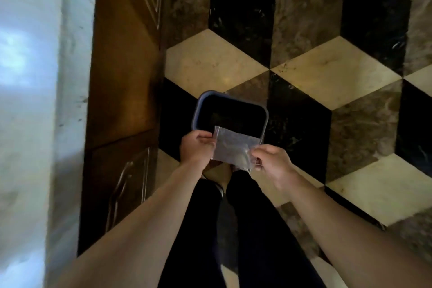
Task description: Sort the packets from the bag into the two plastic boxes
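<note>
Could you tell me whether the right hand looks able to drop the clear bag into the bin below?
Probably yes: the bin stands open, though both hands, left and right, grip the clear bag.

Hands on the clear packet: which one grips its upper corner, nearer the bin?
The left hand grips the clear packet at its upper left corner, beside the grey bin rim. The right hand pinches the lower right edge, farther from the bin.

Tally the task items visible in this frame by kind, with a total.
Clear plastic bag, gripped by the left hand and right hand: 1
Dark plastic box on the tiled floor: 1
Separate packets: 0 that can be made out
Total: 2
</note>
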A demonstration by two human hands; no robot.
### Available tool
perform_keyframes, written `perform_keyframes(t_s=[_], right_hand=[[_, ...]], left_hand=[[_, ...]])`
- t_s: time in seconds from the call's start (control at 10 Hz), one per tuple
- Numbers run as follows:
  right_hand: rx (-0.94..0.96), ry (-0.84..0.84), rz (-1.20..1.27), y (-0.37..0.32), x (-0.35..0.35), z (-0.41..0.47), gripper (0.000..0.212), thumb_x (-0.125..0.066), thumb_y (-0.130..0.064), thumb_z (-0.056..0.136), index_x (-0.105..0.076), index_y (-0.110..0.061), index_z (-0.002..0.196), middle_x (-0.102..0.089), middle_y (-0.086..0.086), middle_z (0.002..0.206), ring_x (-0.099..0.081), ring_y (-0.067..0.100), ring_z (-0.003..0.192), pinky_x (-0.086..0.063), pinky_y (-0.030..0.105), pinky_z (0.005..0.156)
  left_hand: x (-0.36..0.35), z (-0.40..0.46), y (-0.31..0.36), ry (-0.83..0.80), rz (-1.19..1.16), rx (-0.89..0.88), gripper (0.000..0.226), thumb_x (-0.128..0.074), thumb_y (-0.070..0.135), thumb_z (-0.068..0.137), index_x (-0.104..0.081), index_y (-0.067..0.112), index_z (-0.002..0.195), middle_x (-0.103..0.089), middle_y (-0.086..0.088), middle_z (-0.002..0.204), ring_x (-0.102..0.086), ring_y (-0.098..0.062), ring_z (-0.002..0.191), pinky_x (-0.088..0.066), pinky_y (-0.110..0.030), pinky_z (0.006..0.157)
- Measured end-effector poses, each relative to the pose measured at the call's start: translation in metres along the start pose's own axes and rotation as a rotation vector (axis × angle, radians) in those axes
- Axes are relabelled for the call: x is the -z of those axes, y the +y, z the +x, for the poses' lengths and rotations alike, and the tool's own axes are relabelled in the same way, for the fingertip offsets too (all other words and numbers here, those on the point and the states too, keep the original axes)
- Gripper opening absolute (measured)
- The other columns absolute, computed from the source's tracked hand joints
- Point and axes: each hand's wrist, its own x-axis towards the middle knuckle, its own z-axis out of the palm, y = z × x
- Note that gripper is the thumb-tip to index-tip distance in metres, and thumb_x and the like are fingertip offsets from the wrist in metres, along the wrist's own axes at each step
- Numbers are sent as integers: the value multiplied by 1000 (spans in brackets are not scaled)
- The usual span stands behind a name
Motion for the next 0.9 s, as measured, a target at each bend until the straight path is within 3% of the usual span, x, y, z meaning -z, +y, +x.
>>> perform_keyframes(t_s=[0.1, 0.2, 0.3, 0.4, 0.5, 0.6, 0.7, 0.8, 0.9], right_hand=[[24, -4, -36, 7, -17, 89, 12, -65, -7, 89, -74, -10, 82, -68, 7, 73, -62, 15, 58, -54, 29, 57], [25, -16, -68, 18, -29, 151, 16, -65, -5, 87, -73, -13, 77, -67, 5, 72, -61, 14, 56, -53, 29, 57], [19, -4, -109, 40, -45, 223, 21, -65, -3, 85, -71, -15, 70, -67, -1, 59, -60, 10, 46, -50, 22, 47], [25, -24, -80, 48, -56, 254, 20, -65, -3, 86, -69, -15, 70, -67, 4, 64, -63, 16, 51, -51, 24, 47], [23, 2, -96, 55, -61, 286, 10, -65, -10, 86, -68, -17, 79, -73, 9, 77, -68, 22, 64, -56, 29, 56], [30, 17, -76, 57, -59, 297, 8, -64, -13, 85, -70, -18, 85, -75, 12, 86, -70, 26, 72, -62, 39, 68], [14, 39, -112, 55, -54, 291, 28, -67, -19, 80, -68, -17, 107, -73, 17, 101, -70, 30, 85, -61, 49, 84], [22, 51, -200, 46, -51, 273, 43, -68, -24, 75, -64, -17, 117, -70, 15, 103, -69, 32, 88, -58, 51, 88], [50, 5, -214, 28, -47, 234, 19, -64, -18, 78, -64, -19, 97, -64, 10, 98, -63, 28, 85, -56, 51, 92]], left_hand=[[-37, 79, -16, 40, 32, -28, 14, -72, -1, 81, -74, 7, 93, -75, -16, 93, -71, -32, 90, -61, -48, 82], [-61, 131, -31, 64, 94, -60, 12, -73, 0, 81, -74, 7, 91, -75, -15, 95, -71, -31, 92, -60, -47, 84], [-94, 193, -65, 65, 161, -82, 14, -75, 3, 80, -70, 16, 83, -75, -11, 91, -70, -30, 91, -59, -38, 79], [-105, 220, -83, 24, 232, -99, 20, -77, 7, 78, -65, 23, 78, -72, -5, 85, -70, -28, 89, -54, -28, 69], [-115, 250, -99, -64, 333, -118, 25, -82, 12, 74, -67, 24, 90, -73, -4, 94, -70, -28, 96, -56, -35, 82], [-114, 260, -98, -84, 366, -135, 49, -83, 15, 71, -66, 19, 116, -73, -6, 111, -67, -28, 107, -54, -40, 93], [-104, 257, -93, -84, 383, -139, 67, -82, 17, 72, -55, 21, 134, -65, -6, 126, -60, -28, 117, -49, -35, 91], [-99, 238, -86, -73, 396, -164, 66, -79, 13, 77, -52, 21, 137, -63, -6, 130, -58, -27, 121, -45, -30, 86], [-85, 202, -62, -74, 440, -181, 66, -72, 12, 85, -45, 19, 144, -55, -9, 142, -53, -29, 130, -49, -35, 99]])
